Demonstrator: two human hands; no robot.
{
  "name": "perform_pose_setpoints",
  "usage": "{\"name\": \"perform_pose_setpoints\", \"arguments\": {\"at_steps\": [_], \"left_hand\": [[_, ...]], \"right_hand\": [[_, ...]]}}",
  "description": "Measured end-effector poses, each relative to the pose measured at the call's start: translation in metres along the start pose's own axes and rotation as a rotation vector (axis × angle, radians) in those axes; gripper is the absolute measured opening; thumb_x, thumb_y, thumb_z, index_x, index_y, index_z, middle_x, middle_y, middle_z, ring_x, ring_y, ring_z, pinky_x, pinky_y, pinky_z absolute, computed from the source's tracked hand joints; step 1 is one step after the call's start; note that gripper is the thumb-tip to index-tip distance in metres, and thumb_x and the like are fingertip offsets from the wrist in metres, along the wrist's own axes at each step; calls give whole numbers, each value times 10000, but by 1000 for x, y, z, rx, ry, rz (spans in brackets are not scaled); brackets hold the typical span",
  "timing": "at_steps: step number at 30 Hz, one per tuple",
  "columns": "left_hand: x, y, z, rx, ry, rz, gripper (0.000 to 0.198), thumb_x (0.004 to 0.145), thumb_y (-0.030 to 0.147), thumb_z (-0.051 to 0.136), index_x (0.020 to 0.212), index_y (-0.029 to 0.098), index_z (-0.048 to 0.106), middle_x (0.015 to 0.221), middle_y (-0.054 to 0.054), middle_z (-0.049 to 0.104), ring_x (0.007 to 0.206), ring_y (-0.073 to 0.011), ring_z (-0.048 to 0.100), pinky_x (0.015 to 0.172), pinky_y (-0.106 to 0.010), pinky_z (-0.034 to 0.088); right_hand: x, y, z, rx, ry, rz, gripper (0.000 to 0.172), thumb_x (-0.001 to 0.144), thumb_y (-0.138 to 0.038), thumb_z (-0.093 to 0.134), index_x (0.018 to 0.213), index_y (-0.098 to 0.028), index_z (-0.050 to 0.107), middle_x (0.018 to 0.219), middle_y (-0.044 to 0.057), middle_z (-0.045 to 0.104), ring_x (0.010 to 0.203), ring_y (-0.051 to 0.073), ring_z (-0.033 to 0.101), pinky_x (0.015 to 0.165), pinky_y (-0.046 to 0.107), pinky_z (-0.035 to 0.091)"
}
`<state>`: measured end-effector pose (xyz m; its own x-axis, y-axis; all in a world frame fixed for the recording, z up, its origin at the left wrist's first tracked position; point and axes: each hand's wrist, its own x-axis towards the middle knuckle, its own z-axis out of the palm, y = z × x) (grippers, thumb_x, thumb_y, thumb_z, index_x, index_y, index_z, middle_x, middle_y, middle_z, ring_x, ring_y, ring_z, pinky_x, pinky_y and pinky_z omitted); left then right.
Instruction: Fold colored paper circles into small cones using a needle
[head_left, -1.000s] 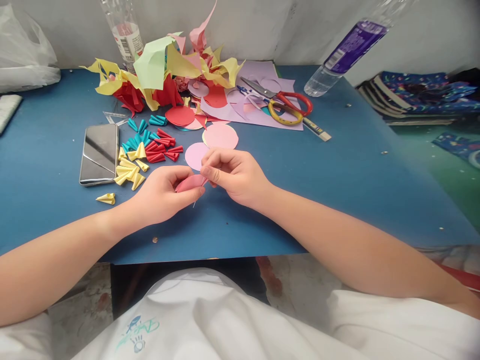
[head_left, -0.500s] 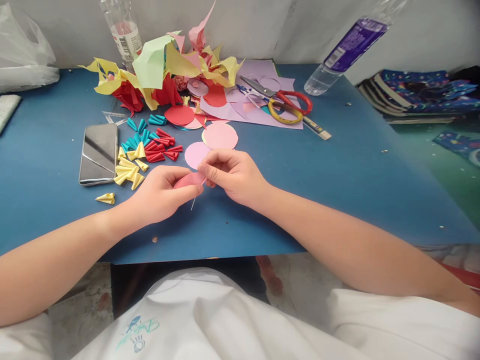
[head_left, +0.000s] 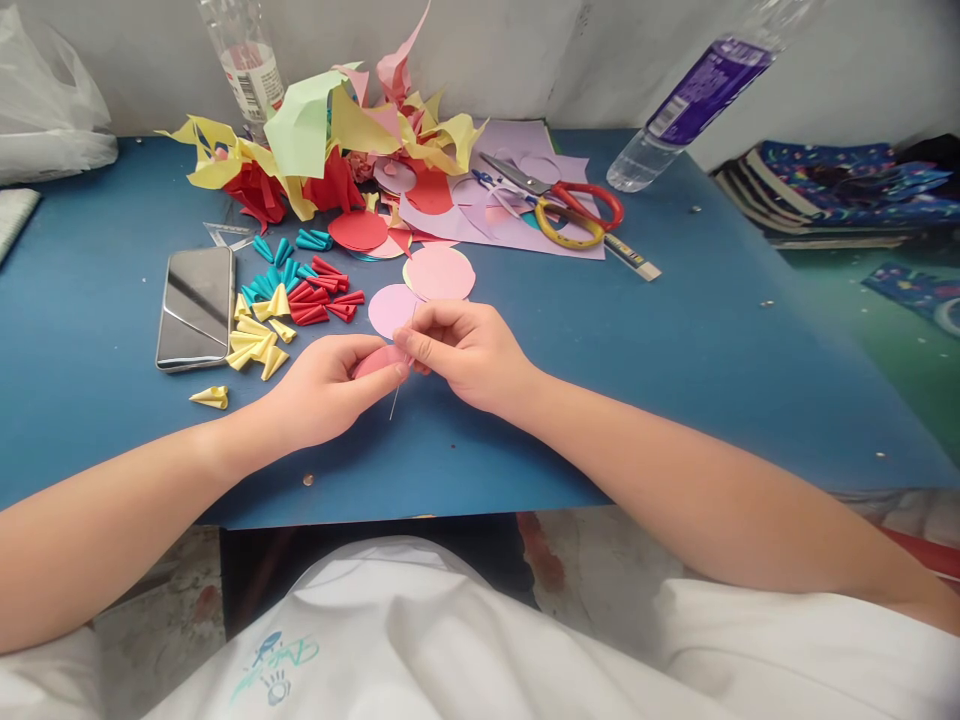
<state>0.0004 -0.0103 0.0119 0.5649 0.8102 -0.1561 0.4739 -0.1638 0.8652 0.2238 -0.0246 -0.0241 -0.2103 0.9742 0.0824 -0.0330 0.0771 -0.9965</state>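
Both my hands meet above the front middle of the blue table. My left hand (head_left: 330,385) is closed on a pink piece of paper (head_left: 377,361), which curves between thumb and fingers. The fingers of my right hand (head_left: 465,350) pinch the paper's right edge. A thin, pale stick (head_left: 394,402) sticks out below the fingertips; its upper part is hidden by them. Just beyond the hands lie a lilac paper circle (head_left: 391,310) and a pink paper circle (head_left: 440,273). Yellow paper cones (head_left: 255,345), red ones (head_left: 319,295) and teal ones (head_left: 277,270) lie to the left.
A phone (head_left: 196,308) lies left of the cones. Crumpled paper scraps (head_left: 367,125) pile up at the back beside a bottle (head_left: 251,80). Scissors (head_left: 555,190) and a cutter (head_left: 634,257) rest by lilac sheets (head_left: 525,235). Another bottle (head_left: 690,100) leans at the back right.
The pink paper has turned slightly between my hands, and less of it shows. The thin stick's lower end has shifted a little to the right.
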Motion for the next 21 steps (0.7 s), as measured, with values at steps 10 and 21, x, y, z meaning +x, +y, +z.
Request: {"name": "perform_pose_setpoints", "arguments": {"at_steps": [10, 21], "left_hand": [[0, -3, 1, 103, -46, 78, 447, 1049, 499, 676, 740, 249, 472, 727, 51, 401, 698, -136, 347, 632, -318, 297], [-3, -5, 4, 275, -164, 322, 420, 1107, 358, 646, 741, 262, 464, 721, 14, 531, 667, -174, 507, 683, -339, 407]], "right_hand": [[-1, 4, 0, -43, -32, -5, 609, 885, -761, 1075, 834, -249, 751, 785, 7, 764, 761, 201, 687, 747, 366, 598], [-3, 3, -4, -180, -174, 10, 459, 970, -617, 969, 835, -253, 724, 807, 25, 717, 720, 206, 590, 679, 401, 485]]}}
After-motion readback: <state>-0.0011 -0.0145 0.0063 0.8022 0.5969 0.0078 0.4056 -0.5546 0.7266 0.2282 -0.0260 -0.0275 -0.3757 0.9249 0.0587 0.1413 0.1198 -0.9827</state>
